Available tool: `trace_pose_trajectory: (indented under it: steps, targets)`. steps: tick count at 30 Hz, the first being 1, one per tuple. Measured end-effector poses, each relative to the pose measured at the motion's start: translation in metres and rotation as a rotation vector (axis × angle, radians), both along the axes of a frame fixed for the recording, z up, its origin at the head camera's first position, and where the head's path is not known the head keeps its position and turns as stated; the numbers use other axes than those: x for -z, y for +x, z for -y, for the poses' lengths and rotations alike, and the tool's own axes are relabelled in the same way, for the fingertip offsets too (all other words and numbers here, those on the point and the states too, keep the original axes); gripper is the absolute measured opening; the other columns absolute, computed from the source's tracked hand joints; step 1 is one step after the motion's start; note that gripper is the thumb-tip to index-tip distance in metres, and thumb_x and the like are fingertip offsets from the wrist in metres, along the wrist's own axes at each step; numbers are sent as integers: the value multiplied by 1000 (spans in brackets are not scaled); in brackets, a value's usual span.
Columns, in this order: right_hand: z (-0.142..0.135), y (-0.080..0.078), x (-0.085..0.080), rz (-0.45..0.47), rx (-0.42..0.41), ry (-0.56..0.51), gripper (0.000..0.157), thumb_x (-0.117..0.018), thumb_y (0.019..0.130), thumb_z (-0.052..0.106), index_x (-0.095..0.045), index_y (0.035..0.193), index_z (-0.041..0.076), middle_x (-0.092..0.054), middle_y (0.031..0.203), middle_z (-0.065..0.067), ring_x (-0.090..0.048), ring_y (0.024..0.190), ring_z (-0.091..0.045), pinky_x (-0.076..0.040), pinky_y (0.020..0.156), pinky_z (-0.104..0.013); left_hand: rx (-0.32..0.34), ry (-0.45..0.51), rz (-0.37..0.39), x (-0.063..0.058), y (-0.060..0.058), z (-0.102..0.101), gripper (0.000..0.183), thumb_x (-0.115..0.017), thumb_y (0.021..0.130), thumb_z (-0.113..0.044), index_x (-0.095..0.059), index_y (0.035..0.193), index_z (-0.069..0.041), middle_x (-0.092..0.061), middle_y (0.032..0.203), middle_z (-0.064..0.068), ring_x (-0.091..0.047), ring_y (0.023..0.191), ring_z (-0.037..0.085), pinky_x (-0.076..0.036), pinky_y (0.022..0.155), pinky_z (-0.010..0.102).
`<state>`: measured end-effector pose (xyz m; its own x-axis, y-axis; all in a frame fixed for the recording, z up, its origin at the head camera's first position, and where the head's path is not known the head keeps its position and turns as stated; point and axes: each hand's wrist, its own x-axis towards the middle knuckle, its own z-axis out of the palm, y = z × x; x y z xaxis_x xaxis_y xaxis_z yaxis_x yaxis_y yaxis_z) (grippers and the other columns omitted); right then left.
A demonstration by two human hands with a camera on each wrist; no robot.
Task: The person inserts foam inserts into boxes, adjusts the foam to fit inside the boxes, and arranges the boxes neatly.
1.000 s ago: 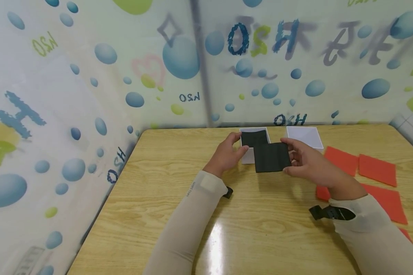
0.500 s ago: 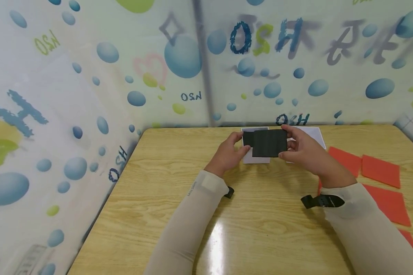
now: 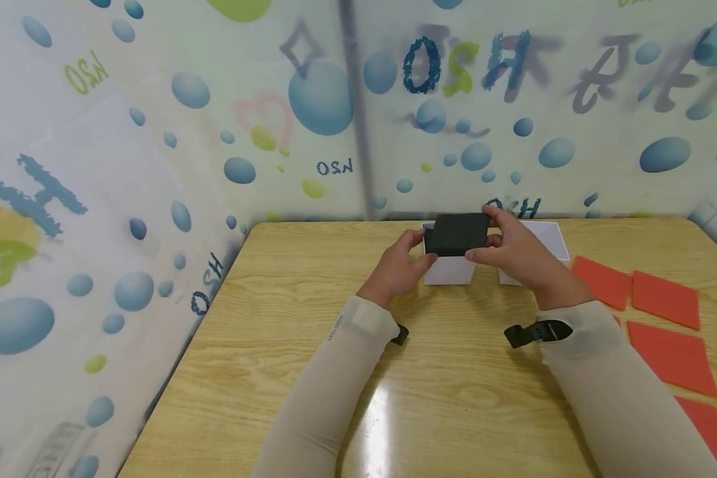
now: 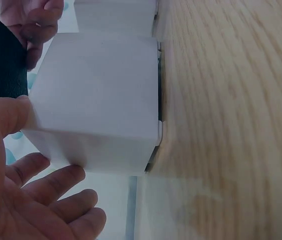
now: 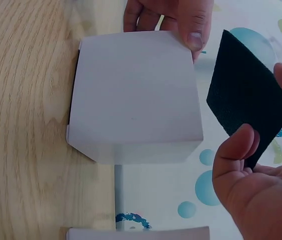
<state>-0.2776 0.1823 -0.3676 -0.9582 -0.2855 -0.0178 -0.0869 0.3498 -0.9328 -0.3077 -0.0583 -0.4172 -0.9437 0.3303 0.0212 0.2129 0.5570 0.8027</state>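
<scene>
Held by its right side in the fingers and thumb of my right hand (image 3: 516,249), a flat black square (image 3: 461,232), felt-like in texture, is over the top of a white box (image 3: 449,271). In the right wrist view the black square (image 5: 248,85) is tilted and apart from the box wall. My left hand (image 3: 399,269) grips the box at its left side, thumb at the front top edge and fingers on the left face. A dark sliver of another black piece shows inside the box at its left; the held square hides the rest.
A second white box (image 3: 546,238) stands just right of the first, partly behind my right hand. Several red squares (image 3: 666,299) lie on the right of the wooden table (image 3: 275,318). A patterned wall (image 3: 311,153) rises behind the table's back edge.
The right hand has raised the black square and carried it left and away from me, over the box opening. The left hand stays on the box.
</scene>
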Motion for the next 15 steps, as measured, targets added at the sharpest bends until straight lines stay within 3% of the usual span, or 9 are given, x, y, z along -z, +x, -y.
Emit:
trace_pose_trajectory:
  steps: [10, 15]
  targets:
    - [1, -12, 11, -5, 6, 109, 101, -70, 102, 19, 3, 171, 15, -25, 170, -22, -62, 119, -28, -52, 81, -15, 5, 12, 9, 0, 1, -1, 62, -62, 108, -36, -38, 163, -20, -42, 167, 5, -37, 156, 22, -35, 125, 45]
    - [1, -14, 14, -35, 4, 193, 100, -70, 102, 22, 3, 170, 15, -24, 171, -23, -61, 113, -30, -50, 75, -23, 3, 9, 8, 0, 1, 0, 62, -62, 108, -36, -38, 163, -20, -42, 167, 5, -37, 156, 22, -35, 125, 46]
